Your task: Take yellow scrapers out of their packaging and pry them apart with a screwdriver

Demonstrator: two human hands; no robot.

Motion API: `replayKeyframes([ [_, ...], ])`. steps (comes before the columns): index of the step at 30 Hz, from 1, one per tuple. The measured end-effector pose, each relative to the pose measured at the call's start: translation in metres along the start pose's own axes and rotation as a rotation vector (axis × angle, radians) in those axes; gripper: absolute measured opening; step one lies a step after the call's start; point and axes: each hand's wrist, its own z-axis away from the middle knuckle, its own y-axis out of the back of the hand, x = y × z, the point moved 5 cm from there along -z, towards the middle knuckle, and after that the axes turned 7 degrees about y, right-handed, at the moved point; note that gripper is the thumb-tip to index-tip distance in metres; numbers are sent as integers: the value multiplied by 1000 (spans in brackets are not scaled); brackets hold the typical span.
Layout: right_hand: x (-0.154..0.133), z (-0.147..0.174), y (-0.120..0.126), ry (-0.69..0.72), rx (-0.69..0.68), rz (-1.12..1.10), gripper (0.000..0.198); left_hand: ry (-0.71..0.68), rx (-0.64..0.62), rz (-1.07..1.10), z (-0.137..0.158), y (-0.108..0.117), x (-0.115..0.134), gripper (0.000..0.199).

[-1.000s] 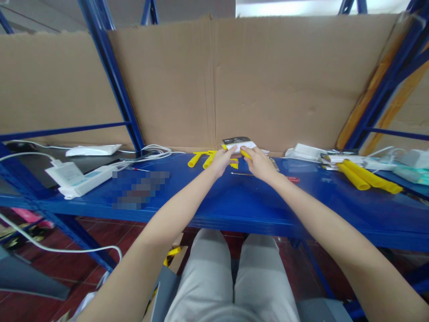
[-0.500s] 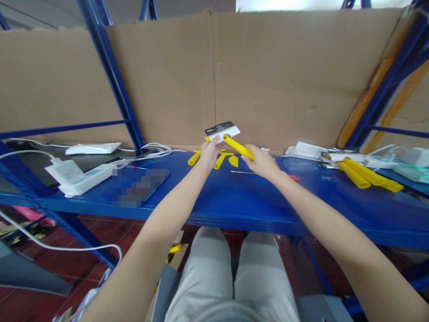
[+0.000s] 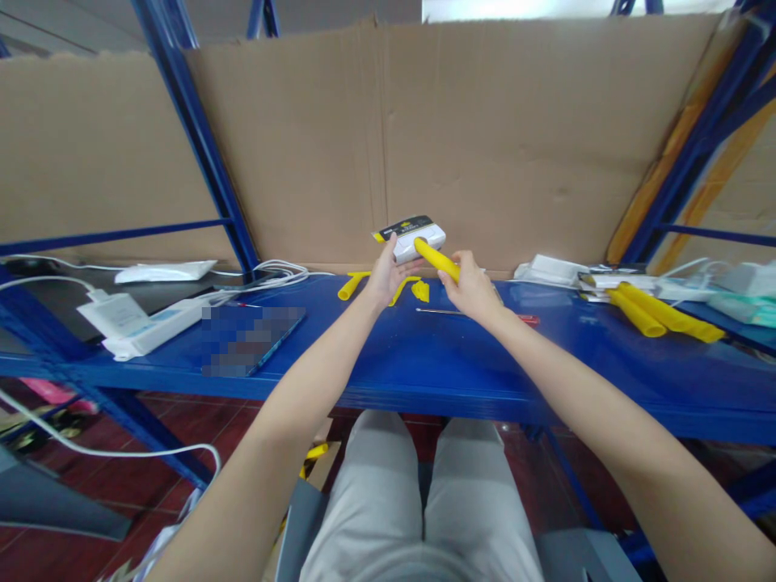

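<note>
My left hand [image 3: 388, 275] is closed around a white box-shaped device [image 3: 432, 235] with a black printed label on top and a bit of yellow at its left end. My right hand [image 3: 473, 285] grips a yellow tube [image 3: 437, 259], whose far end meets the white face of the device; whether it is fixed there I cannot tell. Both are held above the blue shelf [image 3: 436, 356]. Beneath the hands lie yellow pieces [image 3: 352, 285] and a crumpled yellow scrap [image 3: 420, 290]. A screwdriver with a red handle [image 3: 529, 319] rests under my right wrist, its shaft pointing left.
More yellow tubes [image 3: 643, 311] lie at the right beside white boxes [image 3: 549, 272]. On the left are a white power strip [image 3: 151, 327], coiled white cables [image 3: 284, 273] and a dark flat panel [image 3: 267, 339], partly blurred. A cardboard wall [image 3: 485, 137] stands behind the shelf.
The white device has shifted slightly right and tilted, so more of its white face shows. The yellow tube and my right hand have moved slightly right with it.
</note>
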Motion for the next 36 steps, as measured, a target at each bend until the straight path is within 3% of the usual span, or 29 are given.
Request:
replayKeyframes([
  [5, 1, -1, -1, 27, 27, -44, 36, 5, 33, 35, -5, 8, 1, 71],
  [11, 0, -1, -1, 35, 30, -61, 34, -50, 122, 50, -8, 11, -1, 53],
  [24, -3, -2, -6, 199, -1, -131, 33, -8, 4, -82, 3, -3, -5, 26],
  [33, -1, -2, -8, 148, 45, -78, 33, 82, -120, -158, 9, -15, -18, 26],
  [36, -2, -2, -8, 134, 46, -74, 36, 58, -99, -195, 8, -15, -22, 25],
])
